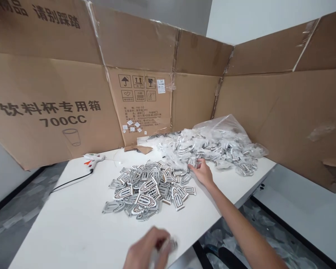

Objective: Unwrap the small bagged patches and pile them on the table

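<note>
Messy little craft table shot here. The left hand [147, 249] is down at the bottom edge and pretty blurred, its fingers [159, 239] curled shut around a shiny plastic-wrapped piece [168, 246], as far as I can make out. The right hand [202, 172] reaches across into a heap of silver-and-white pieces wrapped in clear plastic [204, 147], fingers open with the tips on one wrapped arched piece [192, 161]. That heap sits by a crumpled clear plastic bag [222, 129].

Closer in on the white table [72, 220] is a loose pile of flat, unwrapped silver-and-white arched cutouts with slots [148, 188]. Off to the left lies a white glue gun with an orange trigger [93, 158] and a black cord [70, 181].

Behind it all stands a big opened-out brown cardboard box [184, 56] printed "饮料杯专用箱 700CC" with a cup outline, plus "请别踩踏" up top. There are handling icons and a white sticker too, but the small print is too tiny to read.
</note>
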A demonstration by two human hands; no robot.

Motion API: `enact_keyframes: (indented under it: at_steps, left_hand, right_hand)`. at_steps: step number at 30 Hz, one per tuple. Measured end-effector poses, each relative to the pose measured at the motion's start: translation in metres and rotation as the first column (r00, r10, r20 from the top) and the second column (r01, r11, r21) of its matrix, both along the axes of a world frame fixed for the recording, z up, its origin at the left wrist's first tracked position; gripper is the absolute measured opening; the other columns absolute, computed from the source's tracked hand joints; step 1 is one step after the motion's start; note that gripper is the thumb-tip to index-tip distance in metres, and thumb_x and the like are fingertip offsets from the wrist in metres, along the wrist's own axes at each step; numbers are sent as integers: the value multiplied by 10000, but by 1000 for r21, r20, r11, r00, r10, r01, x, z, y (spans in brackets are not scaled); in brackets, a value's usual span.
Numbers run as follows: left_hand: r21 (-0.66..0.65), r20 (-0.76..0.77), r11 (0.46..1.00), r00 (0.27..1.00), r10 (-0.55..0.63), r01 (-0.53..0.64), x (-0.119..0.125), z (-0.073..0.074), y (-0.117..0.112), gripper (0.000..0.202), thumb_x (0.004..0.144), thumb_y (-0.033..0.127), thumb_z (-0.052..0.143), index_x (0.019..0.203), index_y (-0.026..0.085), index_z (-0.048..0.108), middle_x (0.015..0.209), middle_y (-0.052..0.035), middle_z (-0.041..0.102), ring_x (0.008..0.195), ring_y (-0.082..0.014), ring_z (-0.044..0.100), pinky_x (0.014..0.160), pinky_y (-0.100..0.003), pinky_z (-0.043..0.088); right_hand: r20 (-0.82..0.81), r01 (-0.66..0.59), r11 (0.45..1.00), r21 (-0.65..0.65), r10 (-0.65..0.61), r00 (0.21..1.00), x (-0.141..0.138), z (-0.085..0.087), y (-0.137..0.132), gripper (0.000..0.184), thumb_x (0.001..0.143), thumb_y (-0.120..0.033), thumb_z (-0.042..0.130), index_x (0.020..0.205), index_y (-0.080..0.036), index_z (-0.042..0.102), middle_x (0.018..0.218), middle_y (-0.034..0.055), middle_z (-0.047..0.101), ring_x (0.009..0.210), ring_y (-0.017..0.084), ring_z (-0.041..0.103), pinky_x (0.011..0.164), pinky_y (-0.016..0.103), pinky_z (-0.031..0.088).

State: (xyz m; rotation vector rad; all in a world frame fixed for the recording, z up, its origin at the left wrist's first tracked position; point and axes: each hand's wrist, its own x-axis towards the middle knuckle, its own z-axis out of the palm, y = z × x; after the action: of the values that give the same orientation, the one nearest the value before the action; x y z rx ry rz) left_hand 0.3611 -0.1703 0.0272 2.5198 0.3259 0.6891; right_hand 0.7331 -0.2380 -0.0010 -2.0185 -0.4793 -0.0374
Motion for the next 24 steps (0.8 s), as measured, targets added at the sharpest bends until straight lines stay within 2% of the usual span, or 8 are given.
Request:
enact_keyframes:
  at_steps: [4,6,9,12,15,17,20,24]
  left_hand:
    - [349,84,933,995,56,-83,6,24,22,221,1006,159,519,1046,273,704,1205,-76,728,1117,-297,673,918,-461,578]
    - [464,50,884,998,33,-52,13,29,24,217,977,98,530,1005,246,686,1192,-85,714,1151,-313,642,962,-502,540]
    - [467,-63,881,997,-50,74,29,37,25,177,955,81,561,933,223,664,1104,-84,705,1090,-299,641,966,-515,520]
    - [262,-52,957,992,-117,126,52,51,34,42,982,219,638,957,228,670,1057,-75,698,1028,-282,646,919,-496,531]
    - [-158,42,979,991,-127,132,77,66,50,233,998,400,663,1170,244,651,1041,-58,697,902,-225,672,811,-409,571]
    - [-457,109,880,990,-91,131,90,70,58,485,994,500,658,1393,253,535,1142,-73,692,847,-196,694,710,-350,588]
    - [-641,214,754,977,-6,145,100,69,64,512,972,557,672,1343,222,560,1155,-76,688,908,-199,710,716,-321,609]
    - [-791,251,588,966,56,171,96,63,65,510,887,599,759,1174,211,595,1002,-33,687,775,-188,709,610,-308,610]
  right_hand:
    - [25,-51,998,48,49,998,-4,-2,-7,496,713,-641,788,966,-246,627,684,-33,606,675,220,579,672,324,396]
    - [56,-45,992,117,39,998,-5,0,-10,504,754,-672,741,972,-235,618,722,-17,613,703,224,577,698,337,423]
    - [118,5,972,235,-34,992,-12,9,-14,533,871,-700,618,1080,-210,596,857,27,635,796,230,578,770,353,453]
    - [182,-3,939,343,-64,981,-33,23,-17,500,935,-668,595,1129,-207,594,918,29,631,832,215,569,811,343,456]
    - [210,-190,880,435,106,972,-70,40,-17,387,990,-585,612,1141,-229,637,936,19,648,839,204,574,803,323,454]
    - [228,-374,828,418,302,925,-95,51,-10,307,1030,-535,585,1053,-243,677,859,2,632,784,196,559,751,310,440]
    - [327,-581,755,305,489,808,-116,65,13,324,1037,-492,597,848,-243,683,751,-2,603,709,189,533,711,316,417]
    - [359,-532,754,386,409,839,-122,72,51,324,1020,-495,611,822,-242,648,743,-1,605,701,185,526,710,319,412]
